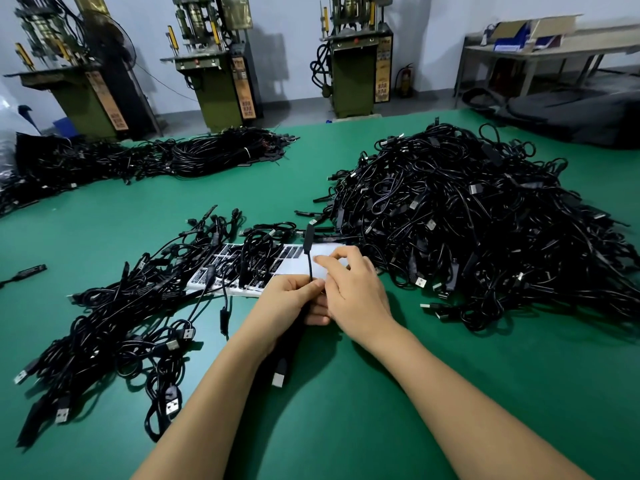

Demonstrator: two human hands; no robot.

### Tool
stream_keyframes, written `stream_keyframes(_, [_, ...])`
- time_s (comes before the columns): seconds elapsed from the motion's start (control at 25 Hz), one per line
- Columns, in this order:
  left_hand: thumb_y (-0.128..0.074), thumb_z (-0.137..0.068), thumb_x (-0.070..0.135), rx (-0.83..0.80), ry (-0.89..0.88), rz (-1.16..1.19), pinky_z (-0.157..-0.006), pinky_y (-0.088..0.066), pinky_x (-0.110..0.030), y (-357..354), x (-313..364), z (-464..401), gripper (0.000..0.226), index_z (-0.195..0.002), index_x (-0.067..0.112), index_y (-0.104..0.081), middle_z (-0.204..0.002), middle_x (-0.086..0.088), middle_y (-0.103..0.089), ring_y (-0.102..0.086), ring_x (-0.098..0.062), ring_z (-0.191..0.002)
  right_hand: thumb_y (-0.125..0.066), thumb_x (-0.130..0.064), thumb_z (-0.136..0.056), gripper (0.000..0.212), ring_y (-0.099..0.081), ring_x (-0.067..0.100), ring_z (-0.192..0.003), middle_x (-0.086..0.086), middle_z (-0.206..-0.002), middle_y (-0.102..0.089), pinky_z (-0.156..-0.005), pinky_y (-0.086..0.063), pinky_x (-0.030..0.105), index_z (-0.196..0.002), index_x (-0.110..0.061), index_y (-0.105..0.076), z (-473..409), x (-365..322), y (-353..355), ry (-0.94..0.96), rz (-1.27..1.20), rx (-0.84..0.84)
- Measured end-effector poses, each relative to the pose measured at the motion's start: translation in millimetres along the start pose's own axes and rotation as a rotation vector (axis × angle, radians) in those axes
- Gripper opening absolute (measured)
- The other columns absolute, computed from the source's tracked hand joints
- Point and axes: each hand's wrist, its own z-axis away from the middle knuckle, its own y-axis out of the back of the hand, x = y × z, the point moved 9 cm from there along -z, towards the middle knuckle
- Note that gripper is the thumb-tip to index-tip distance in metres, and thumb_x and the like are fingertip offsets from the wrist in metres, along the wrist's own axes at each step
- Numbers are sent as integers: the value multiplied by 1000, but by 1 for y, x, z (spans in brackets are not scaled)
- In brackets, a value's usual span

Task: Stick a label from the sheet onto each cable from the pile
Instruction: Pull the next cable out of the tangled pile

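A thin black cable (309,263) with a slim inline block stands upright over the label sheet (294,268), pinched in the left hand (289,299); the right hand (349,289) pinches it too; sheet print illegible; pile (467,220) right on the green counter (346,410).

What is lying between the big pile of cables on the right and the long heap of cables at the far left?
In the head view, bare green table separates the big pile from the far heap.
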Motion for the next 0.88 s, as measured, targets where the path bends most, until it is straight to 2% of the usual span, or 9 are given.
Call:
stream_keyframes(0.16, [-39,-104,24,15,-75,-152,-35,-40,-21,-2,8,4,31,-90,2,-56,-53,-9,-61,-56,-16,-41,-40,-26,-97,30,-41,22,-106,-7,-122,-57,-93,-36,34,-101,-19,-69,-2,5,-9,-28,145,-80])
stream_keyframes(0.24, [-37,-104,26,34,-97,-172,-34,-38,-22,1,9,4,23,-98,7,-47,-53,-10,-61,-54,-19,-39,-36,-28,-99,31,-45,23,-103,-6,-109,-63,-84,-34,32,-86,-20,-63,-3,10,-13,-80,93,-120])
stream_keyframes(0.32, [-40,-104,25,-3,-65,-129,-36,-40,-22,1,5,3,17,-98,9,-44,-56,-13,-63,-56,-21,-41,-37,-36,-99,29,-52,24,-100,-5,-98,-66,-76,-35,32,-82,-23,-57,-5,22,-9,-201,-115,-96])
stream_keyframes(0.44, [-47,-100,14,-129,-7,-100,-41,-46,-22,-8,2,3,15,-88,7,-52,-60,-13,-66,-60,-19,-45,-45,-51,-95,28,-65,14,-93,-8,-90,-71,-90,-48,40,-96,-29,-62,-5,37,-9,-371,-535,-45])
stream_keyframes(0.56, [-50,-98,6,-184,-20,-216,-45,-48,-19,-14,1,3,17,-84,2,-60,-62,-6,-67,-61,-13,-49,-57,-39,-93,18,-67,12,-78,-6,-80,-72,-87,-50,50,-86,-23,-63,-7,39,-5,-366,-643,1])
stream_keyframes(0.64, [-49,-98,9,-145,-49,-231,-43,-46,-19,-13,4,3,17,-88,2,-61,-62,-4,-65,-58,-12,-47,-60,-33,-92,19,-64,12,-72,-7,-74,-71,-84,-51,51,-77,-20,-63,-8,40,-2,-347,-639,21])
stream_keyframes(0.76, [-52,-98,27,-6,-100,-267,-34,-33,-18,-4,7,1,23,-90,7,-60,-50,0,-54,-43,-13,-34,-61,-35,-91,22,-62,13,-72,-2,-73,-71,-82,-50,50,-79,-18,-65,-8,41,-3,-338,-628,-1])
stream_keyframes(0.88, [-55,-96,28,107,-147,-288,-33,-25,-15,8,11,3,22,-86,10,-61,-45,2,-47,-32,-12,-31,-56,-40,-93,23,-64,9,-74,-9,-75,-72,-80,-51,40,-82,-22,-65,-6,37,-6,-318,-565,-41])
